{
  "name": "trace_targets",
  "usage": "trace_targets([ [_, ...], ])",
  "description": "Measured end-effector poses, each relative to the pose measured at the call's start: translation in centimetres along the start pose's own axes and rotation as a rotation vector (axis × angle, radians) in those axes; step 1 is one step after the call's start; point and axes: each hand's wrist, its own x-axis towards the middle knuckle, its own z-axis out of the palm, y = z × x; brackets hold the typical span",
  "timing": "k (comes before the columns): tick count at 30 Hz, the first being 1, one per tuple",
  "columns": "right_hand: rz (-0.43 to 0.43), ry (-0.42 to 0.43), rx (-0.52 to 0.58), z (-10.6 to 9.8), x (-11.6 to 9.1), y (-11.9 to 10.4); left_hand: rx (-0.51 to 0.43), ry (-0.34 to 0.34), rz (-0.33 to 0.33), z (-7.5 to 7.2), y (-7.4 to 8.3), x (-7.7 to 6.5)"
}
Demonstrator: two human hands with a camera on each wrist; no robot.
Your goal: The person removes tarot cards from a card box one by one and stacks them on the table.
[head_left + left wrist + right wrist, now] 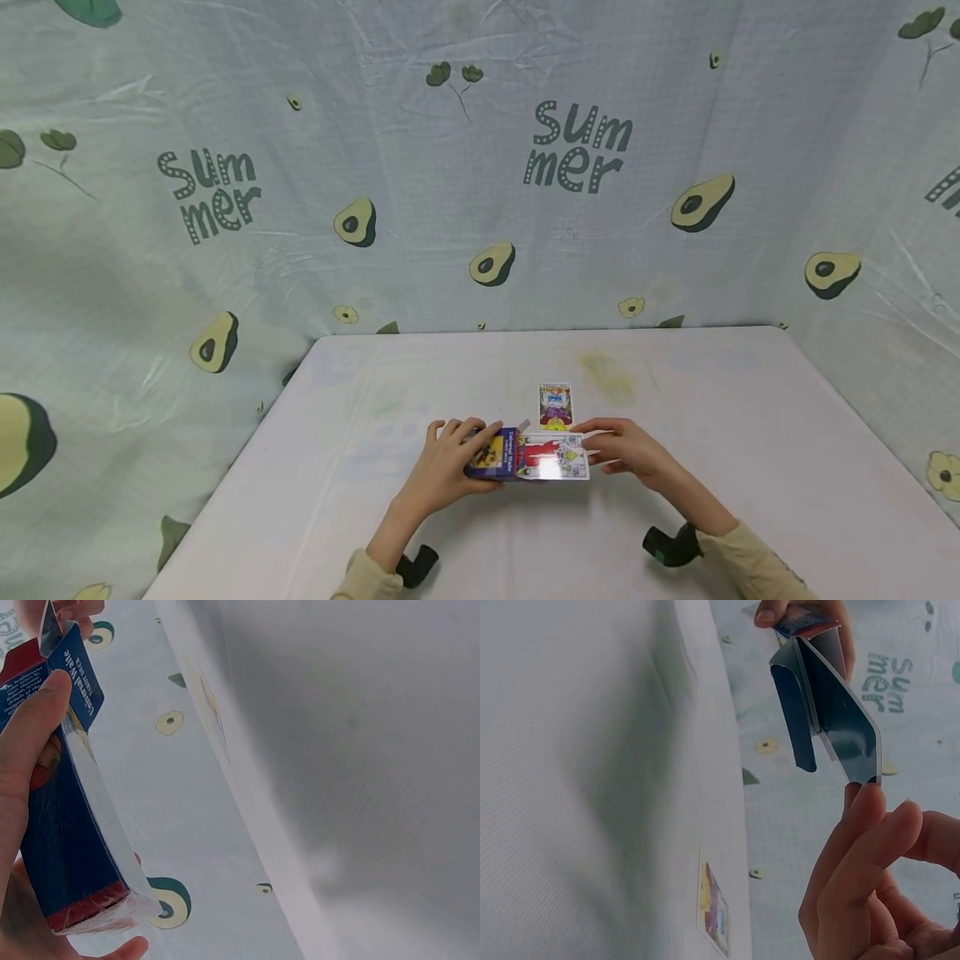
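Note:
My left hand [450, 462] grips a blue tarot card box [489, 458], lifted above the table and lying sideways. Its lid end faces right, with the flaps spread in the right wrist view. Out of that end sticks a tarot card [552, 457], white-bordered with a red figure, roughly level with the box. Fingertips of my right hand [626, 450] touch the card's far edge; the fingers are loosely bent. Seen from the left wrist, the thumb [37, 724] lies along the blue box's side. Another tarot card [556, 407] lies face up on the table just beyond.
The white table [360, 517] reaches back to a hanging avocado-print cloth [420, 167], which also covers both sides. A yellowish stain [607, 375] marks the tabletop behind the loose card. Dark wrist devices sit below each forearm.

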Motion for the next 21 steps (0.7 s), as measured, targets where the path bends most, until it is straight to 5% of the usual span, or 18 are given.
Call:
trace_targets([
  [21,0.05,0.069,0.037,-1.4,-0.3,0.7,-0.011,0.001,-0.018,0.1,-0.1,0.0],
])
